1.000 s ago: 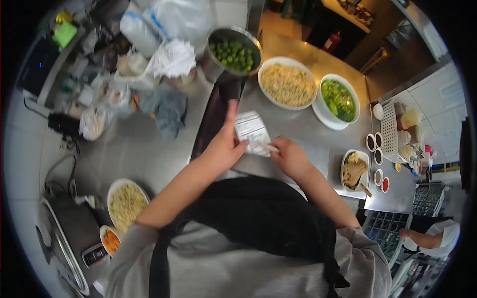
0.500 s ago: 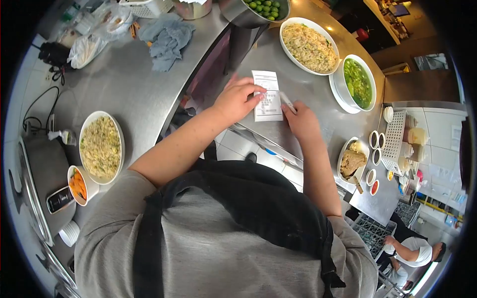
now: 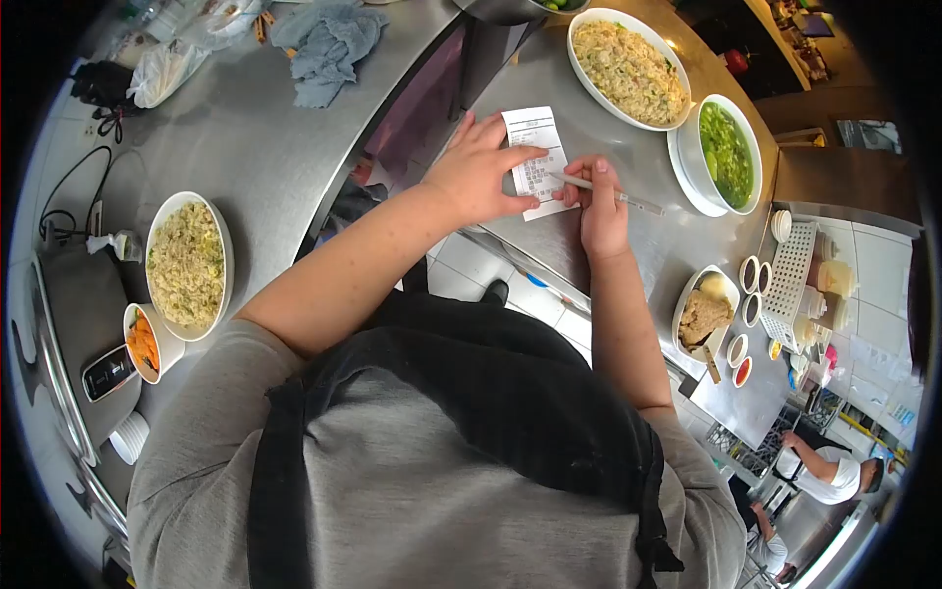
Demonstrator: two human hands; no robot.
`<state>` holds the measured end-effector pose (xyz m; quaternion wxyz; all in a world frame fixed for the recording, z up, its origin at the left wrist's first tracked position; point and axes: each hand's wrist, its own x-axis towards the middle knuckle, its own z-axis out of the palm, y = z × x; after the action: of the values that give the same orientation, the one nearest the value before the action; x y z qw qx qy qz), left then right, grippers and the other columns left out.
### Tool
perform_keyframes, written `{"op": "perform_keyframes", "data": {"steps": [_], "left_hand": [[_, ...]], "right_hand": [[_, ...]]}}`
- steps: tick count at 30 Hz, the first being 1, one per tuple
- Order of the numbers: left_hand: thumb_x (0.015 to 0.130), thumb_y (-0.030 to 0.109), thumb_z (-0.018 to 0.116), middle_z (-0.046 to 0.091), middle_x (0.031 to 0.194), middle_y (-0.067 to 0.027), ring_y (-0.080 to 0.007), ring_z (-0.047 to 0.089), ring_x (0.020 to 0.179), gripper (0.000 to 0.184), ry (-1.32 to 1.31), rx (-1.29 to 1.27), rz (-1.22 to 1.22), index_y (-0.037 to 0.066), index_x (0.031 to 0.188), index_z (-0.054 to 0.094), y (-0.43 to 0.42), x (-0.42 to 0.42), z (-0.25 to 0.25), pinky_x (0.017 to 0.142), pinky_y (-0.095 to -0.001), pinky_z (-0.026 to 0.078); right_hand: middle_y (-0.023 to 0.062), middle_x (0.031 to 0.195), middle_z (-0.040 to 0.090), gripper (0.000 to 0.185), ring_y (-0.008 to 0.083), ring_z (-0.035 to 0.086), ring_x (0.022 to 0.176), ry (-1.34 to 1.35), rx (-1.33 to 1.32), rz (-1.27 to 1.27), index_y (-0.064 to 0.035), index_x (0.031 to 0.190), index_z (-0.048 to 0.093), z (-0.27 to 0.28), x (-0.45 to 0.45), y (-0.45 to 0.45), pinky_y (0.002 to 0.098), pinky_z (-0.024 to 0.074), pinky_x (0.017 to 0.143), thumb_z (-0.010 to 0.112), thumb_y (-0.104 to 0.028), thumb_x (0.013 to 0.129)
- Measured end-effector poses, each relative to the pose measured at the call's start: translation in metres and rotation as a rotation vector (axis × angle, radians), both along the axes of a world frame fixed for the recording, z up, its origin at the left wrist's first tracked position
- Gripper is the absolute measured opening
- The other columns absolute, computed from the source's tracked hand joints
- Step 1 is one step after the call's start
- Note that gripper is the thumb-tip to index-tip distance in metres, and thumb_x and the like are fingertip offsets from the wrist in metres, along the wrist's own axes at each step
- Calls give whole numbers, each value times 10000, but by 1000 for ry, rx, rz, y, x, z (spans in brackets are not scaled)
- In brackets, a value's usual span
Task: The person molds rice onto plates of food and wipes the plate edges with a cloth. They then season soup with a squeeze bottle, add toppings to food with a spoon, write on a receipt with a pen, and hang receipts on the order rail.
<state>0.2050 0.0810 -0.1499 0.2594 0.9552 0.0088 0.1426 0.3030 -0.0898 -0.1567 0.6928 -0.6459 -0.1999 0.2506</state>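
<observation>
A printed paper receipt [image 3: 535,147] lies on the steel counter, slightly tilted. My left hand [image 3: 478,169] rests over its left side with fingers spread, thumb and a finger on the paper. In my right hand [image 3: 601,211] a pen [image 3: 628,200] is gripped, its tip at the printed lines. Up and to the right of the receipt stands a white bowl of fried rice [image 3: 628,74]. Beside that bowl is a white bowl of green soup [image 3: 728,157] on a plate.
On the left counter sit another bowl of fried rice [image 3: 186,265], a cup of orange food [image 3: 143,346] and a blue cloth [image 3: 329,49]. To the right are a bowl of brown food [image 3: 705,319], several small sauce cups [image 3: 751,309] and a white basket [image 3: 793,270]. Two people work at lower right.
My right hand has turned the pen so its tip meets the receipt. My left hand has opened flatter over the paper. The receipt is more tilted, and the view has shifted slightly.
</observation>
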Motion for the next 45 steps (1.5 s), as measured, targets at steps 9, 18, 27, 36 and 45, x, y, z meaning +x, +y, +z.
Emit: {"op": "perform_keyframes", "data": {"steps": [9,18,27,36,45], "left_hand": [[631,490,728,426,1257,-176,-298,327,1272,818,35,40,68,95,1287,440,-1,5,-10,1096,-472,173],[639,505,721,412,1300,-197,-297,291,1307,836,30,38,61,78,1294,424,0,5,-10,1097,-467,173],[641,499,720,399,1314,-198,-294,284,1312,835,41,23,64,75,1295,421,-1,5,-10,1098,-464,168],[637,495,723,395,1313,-193,-303,286,1306,827,31,18,66,81,1290,428,-2,6,-12,1097,-466,169],[668,497,701,419,1278,-170,-310,284,1302,674,38,30,23,199,1241,511,0,4,-9,1095,-484,159]], "right_hand": [[56,760,542,328,126,535,694,-216,-51,-25,-16,854,526,3,-19,19,270,459,645,405,-300,967],[35,696,536,311,101,523,612,-372,-354,-76,-16,792,516,8,-24,27,245,450,573,436,-266,959],[65,681,546,314,120,532,598,-422,-460,-221,-2,793,517,12,-14,19,262,441,552,434,-256,958],[123,664,566,317,226,576,603,-400,-391,-207,-13,770,497,10,-18,19,341,454,575,426,-263,952],[65,704,562,322,141,575,637,-184,-251,-210,-14,820,530,7,-15,9,261,460,608,420,-281,962]]}}
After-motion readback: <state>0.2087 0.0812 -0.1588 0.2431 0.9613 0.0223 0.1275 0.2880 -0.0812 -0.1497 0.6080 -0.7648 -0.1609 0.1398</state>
